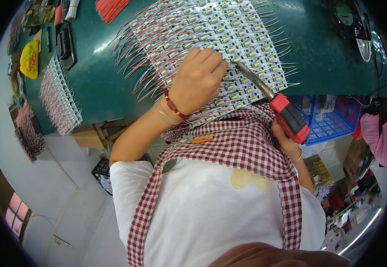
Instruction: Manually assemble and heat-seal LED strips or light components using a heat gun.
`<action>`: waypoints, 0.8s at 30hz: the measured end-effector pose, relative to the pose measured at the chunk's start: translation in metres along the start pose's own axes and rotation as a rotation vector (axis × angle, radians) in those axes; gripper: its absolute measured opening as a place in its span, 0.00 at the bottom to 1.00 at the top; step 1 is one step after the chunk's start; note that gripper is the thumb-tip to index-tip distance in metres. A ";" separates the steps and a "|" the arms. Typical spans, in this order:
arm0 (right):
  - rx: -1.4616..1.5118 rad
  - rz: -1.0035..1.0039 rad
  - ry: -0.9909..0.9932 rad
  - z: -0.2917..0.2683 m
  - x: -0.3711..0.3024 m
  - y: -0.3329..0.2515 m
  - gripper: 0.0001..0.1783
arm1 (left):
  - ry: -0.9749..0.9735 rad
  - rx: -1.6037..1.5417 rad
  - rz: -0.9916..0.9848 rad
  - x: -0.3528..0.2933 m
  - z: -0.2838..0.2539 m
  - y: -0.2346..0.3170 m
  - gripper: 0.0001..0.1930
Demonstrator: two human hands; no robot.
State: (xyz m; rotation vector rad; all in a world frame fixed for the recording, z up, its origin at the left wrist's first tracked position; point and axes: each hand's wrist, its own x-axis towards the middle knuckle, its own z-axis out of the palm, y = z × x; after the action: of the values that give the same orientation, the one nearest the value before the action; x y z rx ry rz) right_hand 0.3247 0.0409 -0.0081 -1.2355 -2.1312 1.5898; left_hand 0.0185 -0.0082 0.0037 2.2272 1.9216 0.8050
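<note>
In the head view, the left hand (200, 81) is lowered over a large sheet of small circuit boards (247, 49), its fingers curled inward. The fingertips are hidden under the knuckles, so I cannot tell whether they pinch anything. A bead bracelet (172, 106) circles that wrist.

The right hand (283, 139) grips a soldering iron (290, 116) by its red and black handle, and is partly hidden behind it. The iron slants up and to the left; its tip is at the sheet, just beside the left hand's fingers — whether it touches the metal there is not clear.

The sheet lies on a green table (97, 91), its near corner reaching the checked apron (229, 138). Thin red and white wires (142, 66) fan out from its left side, and short pale ones stick out along its right edge.

Farther left on the table lie a narrower wired strip of boards (60, 98), a yellow bag (29, 60) and a dark pen (48, 39). A bundle of red wires (110, 8) lies near the top edge. To the right — below the tabletop — is a blue basket (331, 119).
</note>
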 end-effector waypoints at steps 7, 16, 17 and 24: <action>0.089 -0.027 0.058 -0.001 -0.005 0.001 0.09 | -0.012 0.007 0.001 0.000 0.000 0.000 0.12; -0.031 -0.069 0.037 0.001 0.002 -0.003 0.10 | -0.021 0.028 0.009 0.001 -0.001 0.000 0.12; -0.110 -0.095 0.025 0.001 0.003 -0.003 0.11 | -0.017 0.028 0.008 0.001 -0.001 0.001 0.11; -0.003 -0.031 0.046 0.000 -0.008 0.006 0.12 | -0.010 0.030 0.011 0.001 0.000 0.000 0.11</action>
State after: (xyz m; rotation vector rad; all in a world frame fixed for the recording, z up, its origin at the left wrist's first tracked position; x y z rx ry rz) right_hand 0.3328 0.0362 -0.0110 -1.2220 -2.1154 1.5310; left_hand 0.0187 -0.0077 0.0043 2.2570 1.9312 0.7702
